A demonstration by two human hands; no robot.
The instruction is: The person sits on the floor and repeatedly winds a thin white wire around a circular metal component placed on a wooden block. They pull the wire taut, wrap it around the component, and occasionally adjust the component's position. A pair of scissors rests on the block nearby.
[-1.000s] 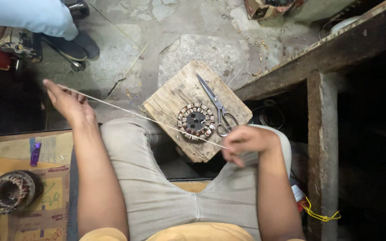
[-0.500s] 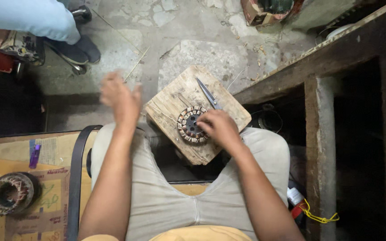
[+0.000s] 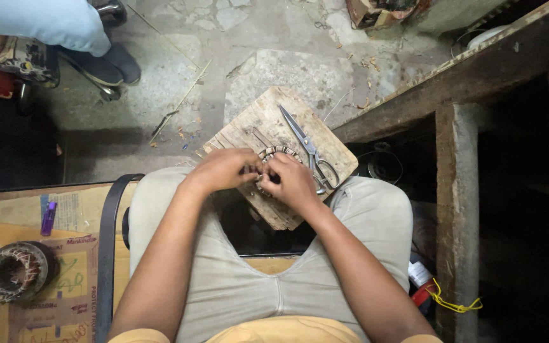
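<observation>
Since half a second ago: left hand (image 3: pixel 223 170) dropped from above the knee down to the ring, now meeting right hand (image 3: pixel 293 183) over it. Fingers (image 3: pixel 247 170) of both curled inward and pressed against the round motor stator (image 3: pixel 273 154), thumbs tucked toward its centre; probably pinching a strand of winding wire, though too fine and too covered to tell for sure. Only the far arc of the stator showing, toothed rim with coppery coils, the rest hidden beneath the knuckles. Sitting flat on a worn wooden block (image 3: pixel 258 127), itself propped between the knees, so likely set there to bring the work close and keep it steady while both hands push down. Long steel scissors (image 3: pixel 309 152) lying closed on the same block just beside the right hand, blades pointing away, handles near the knee, handy without a reach.

Further out: cardboard-covered tabletop (image 3: pixel 7 222) at the left, carrying a second wound stator (image 3: pixel 13 272) and a small purple lighter (image 3: pixel 48 218). Rough, cracked concrete floor (image 3: pixel 287 63) ahead, littered with scraps. Another person's trouser leg and dark shoe (image 3: pixel 106 63) at upper left. Dark wooden bench frame (image 3: pixel 455 190) along the right, yellow cord (image 3: pixel 452 303) beneath. Dim light throughout.
</observation>
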